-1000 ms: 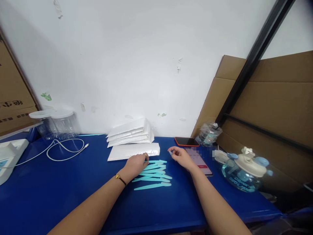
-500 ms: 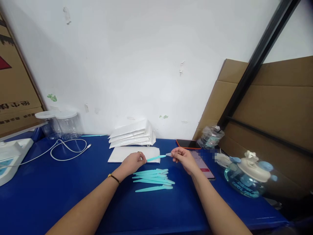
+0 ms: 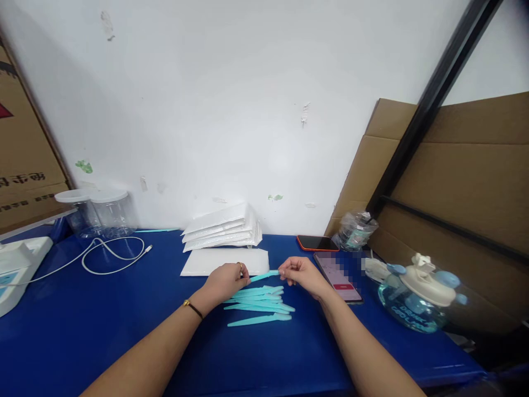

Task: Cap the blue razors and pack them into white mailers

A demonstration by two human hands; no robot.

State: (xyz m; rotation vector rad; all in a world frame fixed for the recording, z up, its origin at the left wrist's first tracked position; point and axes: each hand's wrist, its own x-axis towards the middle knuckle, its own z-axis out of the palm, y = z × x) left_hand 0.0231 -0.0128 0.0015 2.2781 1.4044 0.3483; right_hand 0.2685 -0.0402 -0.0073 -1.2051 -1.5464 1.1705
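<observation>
A turquoise eyebrow razor (image 3: 264, 275) is stretched between my two hands, above a row of similar razors. My left hand (image 3: 226, 282) pinches its handle end. At the blade end, the fingertips of my right hand (image 3: 303, 274) are closed; the small clear cap seen there earlier is hidden by them. Below lie several loose turquoise razors (image 3: 258, 300) with pale caps, heaped side by side, and a single razor (image 3: 258, 320) rests nearer to me. Just behind my left hand lies a flat white padded envelope (image 3: 215, 263).
A stack of white padded envelopes (image 3: 221, 227) stands by the wall. To the right are an orange-edged phone (image 3: 317, 243), a lit phone (image 3: 341, 284) and a drink bottle (image 3: 417, 300). Clear jars (image 3: 111, 215), a white cable (image 3: 113, 271) and a white device (image 3: 25, 264) sit left.
My right hand has moved slightly left and down, bringing the clear cap onto the razor's blade end. My left hand has lowered a little with the handle.
</observation>
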